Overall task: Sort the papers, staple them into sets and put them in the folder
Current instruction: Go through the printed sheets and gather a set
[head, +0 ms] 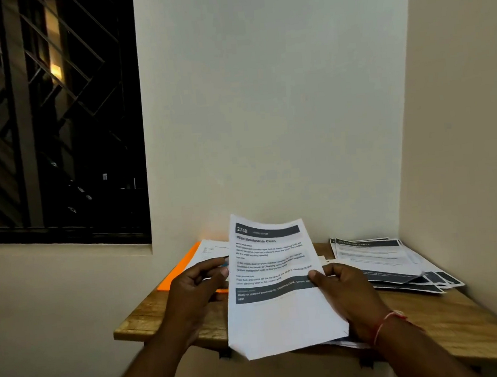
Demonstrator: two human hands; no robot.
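A printed sheet [279, 315] headed "Wipe Baseboards Clean" is raised above the wooden table [433, 319], and my right hand [345, 294] pinches its right edge with thumb on top. My left hand [197, 286] hovers beside the sheet's left edge with curled fingers; a small blue object shows at the fingertips, too blurred to identify. An orange folder [178, 271] lies at the table's back left with a white page [212, 250] on it. A fanned stack of printed papers [392, 261] lies at the back right.
The table sits in a corner, walls behind and to the right. A dark barred window [52, 121] fills the upper left. More papers [345, 343] peek out under the held sheet near the front edge.
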